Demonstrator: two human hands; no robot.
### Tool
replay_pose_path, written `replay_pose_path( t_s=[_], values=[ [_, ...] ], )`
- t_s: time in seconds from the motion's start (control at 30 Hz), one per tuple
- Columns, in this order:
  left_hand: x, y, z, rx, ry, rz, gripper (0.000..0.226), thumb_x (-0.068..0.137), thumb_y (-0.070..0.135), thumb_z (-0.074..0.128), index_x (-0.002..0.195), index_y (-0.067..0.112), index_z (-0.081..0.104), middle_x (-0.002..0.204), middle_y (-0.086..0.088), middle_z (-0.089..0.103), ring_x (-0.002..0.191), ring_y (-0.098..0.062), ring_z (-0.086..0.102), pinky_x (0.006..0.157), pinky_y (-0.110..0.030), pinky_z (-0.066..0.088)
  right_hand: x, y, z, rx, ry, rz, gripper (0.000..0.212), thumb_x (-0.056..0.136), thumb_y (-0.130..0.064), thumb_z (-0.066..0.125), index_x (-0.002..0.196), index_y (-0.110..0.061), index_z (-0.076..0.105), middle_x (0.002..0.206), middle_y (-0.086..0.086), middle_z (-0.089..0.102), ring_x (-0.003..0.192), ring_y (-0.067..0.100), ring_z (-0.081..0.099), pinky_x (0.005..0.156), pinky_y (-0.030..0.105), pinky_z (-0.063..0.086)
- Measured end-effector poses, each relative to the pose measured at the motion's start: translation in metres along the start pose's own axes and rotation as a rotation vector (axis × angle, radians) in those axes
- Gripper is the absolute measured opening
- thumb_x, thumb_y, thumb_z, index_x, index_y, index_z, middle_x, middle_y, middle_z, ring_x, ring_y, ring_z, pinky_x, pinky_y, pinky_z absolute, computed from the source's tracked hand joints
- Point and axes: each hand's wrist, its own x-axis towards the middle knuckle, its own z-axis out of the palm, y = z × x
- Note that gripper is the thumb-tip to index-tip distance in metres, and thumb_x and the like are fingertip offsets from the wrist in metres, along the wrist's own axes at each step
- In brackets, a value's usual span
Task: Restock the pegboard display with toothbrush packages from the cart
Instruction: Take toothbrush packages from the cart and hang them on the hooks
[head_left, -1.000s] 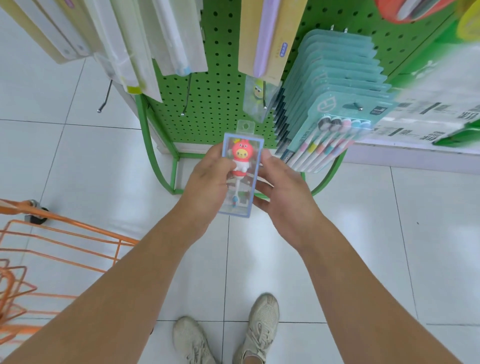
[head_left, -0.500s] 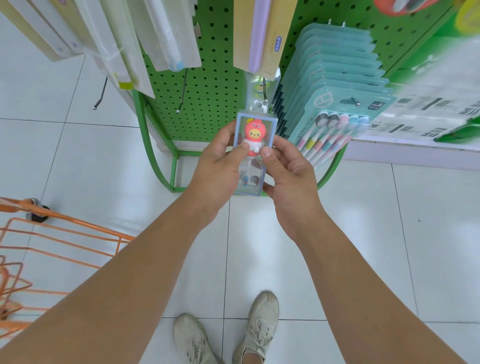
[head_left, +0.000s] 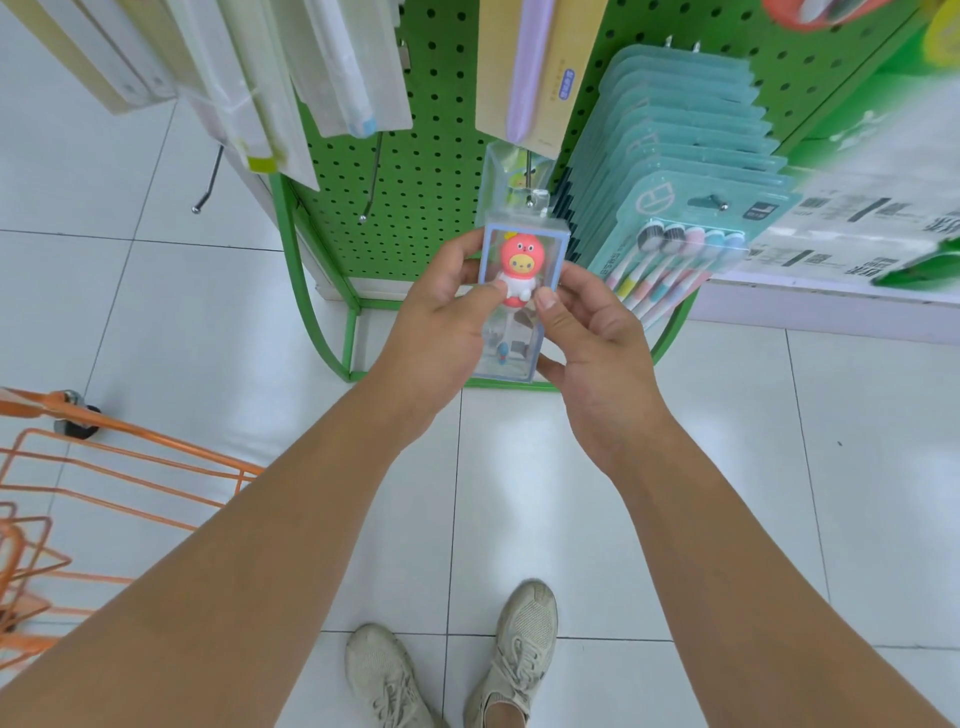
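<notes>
Both hands were up at the green pegboard (head_left: 436, 171), a flat metal sheet dotted with rows of small round holes; between them sat the toothbrush package (head_left: 519, 306), a clear, rigid plastic box with a pale blue edge, a glossy pink cartoon figure with a yellow snout showing through the front; its transparent hang tab had reached the tip of a thin metal hook (head_left: 530, 200), and a like clear package hung behind it on the same hook. The left hand (head_left: 441, 322) had a curled grip round the box's left edge, thumb pressed across the front just under the figure; the right hand (head_left: 597, 353) pinched the right edge, thumb on the front, fingers tucked behind; neither grip was loose. Just to the right hung a thick stack of teal cards (head_left: 691, 156), smooth and flat, the front one showing a row of pastel brushes; its print was too small to read. Two bare hooks (head_left: 370, 176) jutted out to the left. An orange wire cart (head_left: 104, 457) stood low at the left on glossy white floor tiles (head_left: 156, 312).
</notes>
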Motion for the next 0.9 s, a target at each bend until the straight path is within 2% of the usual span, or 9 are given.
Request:
replay_pose_path(
  t_s=[0.13,0.2,0.37,0.43,0.53,0.6,0.73,0.8,0.9],
  values=[
    [0.006,-0.001,0.005,0.045,0.045,-0.046,0.051,0.082,0.029,0.055,0.134,0.026,0.057,0.121,-0.007,0.066,0.109,-0.021,0.067,0.093,-0.05,0.056,0.009,0.004,0.002,0.011,0.032,0.047,0.031,0.102,-0.014,0.058,0.133,-0.012,0.059,0.125,0.018,0.066,0.103,0.022,0.068,0.094,0.052,0.055],
    [0.009,-0.004,0.004,0.054,0.048,-0.051,0.045,0.089,0.024,0.058,0.135,0.026,0.056,0.121,-0.007,0.066,0.108,-0.02,0.067,0.094,-0.049,0.056,0.013,0.008,0.003,0.009,0.041,0.055,0.031,0.102,-0.015,0.057,0.134,-0.012,0.059,0.123,0.018,0.067,0.103,0.023,0.068,0.092,0.049,0.056],
    [0.029,-0.003,0.006,0.136,0.108,-0.031,0.034,0.102,0.018,0.054,0.135,0.024,0.055,0.117,0.0,0.066,0.103,-0.012,0.066,0.083,-0.028,0.057,0.035,0.014,0.013,-0.052,0.153,0.05,0.034,0.098,-0.026,0.063,0.13,-0.015,0.062,0.117,0.009,0.071,0.11,0.025,0.069,0.099,0.05,0.055],
    [0.041,0.0,0.009,0.201,0.188,0.007,0.029,0.101,0.019,0.056,0.13,0.021,0.057,0.115,0.005,0.065,0.097,-0.004,0.063,0.078,-0.018,0.05,0.049,0.011,0.02,-0.099,0.237,0.036,0.029,0.097,-0.028,0.066,0.12,-0.011,0.065,0.106,0.004,0.072,0.098,0.019,0.07,0.092,0.041,0.058],
    [0.059,0.002,0.017,0.247,0.268,0.027,0.024,0.099,0.02,0.06,0.122,0.017,0.059,0.11,0.009,0.063,0.096,-0.004,0.06,0.088,-0.022,0.048,0.066,0.001,0.035,-0.149,0.354,0.044,0.027,0.093,-0.031,0.072,0.108,-0.01,0.063,0.084,-0.003,0.06,0.071,0.012,0.058,0.074,0.034,0.056],
    [0.072,0.005,0.02,0.251,0.301,0.023,0.022,0.099,0.021,0.061,0.12,0.016,0.058,0.107,0.009,0.062,0.094,-0.006,0.059,0.089,-0.024,0.049,0.076,-0.003,0.043,-0.132,0.409,0.062,0.029,0.091,-0.031,0.074,0.107,-0.013,0.058,0.087,-0.003,0.058,0.075,0.014,0.058,0.078,0.038,0.058],
    [0.095,0.014,0.02,0.265,0.358,-0.01,0.016,0.096,0.026,0.066,0.108,0.017,0.06,0.096,0.008,0.063,0.087,-0.01,0.06,0.084,-0.026,0.051,0.09,-0.008,0.051,-0.086,0.482,0.052,0.021,0.093,-0.025,0.072,0.095,-0.016,0.054,0.093,0.001,0.061,0.075,0.013,0.055,0.065,0.025,0.045],
    [0.103,0.015,0.018,0.275,0.378,-0.021,0.017,0.094,0.027,0.068,0.105,0.016,0.06,0.101,0.004,0.065,0.089,-0.012,0.061,0.085,-0.028,0.052,0.095,-0.009,0.053,-0.099,0.456,0.037,0.009,0.096,-0.016,0.066,0.101,-0.016,0.059,0.096,0.002,0.062,0.079,0.014,0.057,0.072,0.028,0.046],
    [0.101,0.017,0.013,0.28,0.262,-0.04,0.023,0.098,0.01,0.056,0.121,0.015,0.061,0.115,0.001,0.066,0.1,-0.012,0.06,0.093,-0.028,0.052,0.102,-0.008,0.051,-0.111,0.342,-0.021,0.042,0.096,0.004,0.052,0.13,-0.02,0.06,0.124,0.001,0.061,0.108,0.014,0.06,0.098,0.032,0.051]
  ],
)
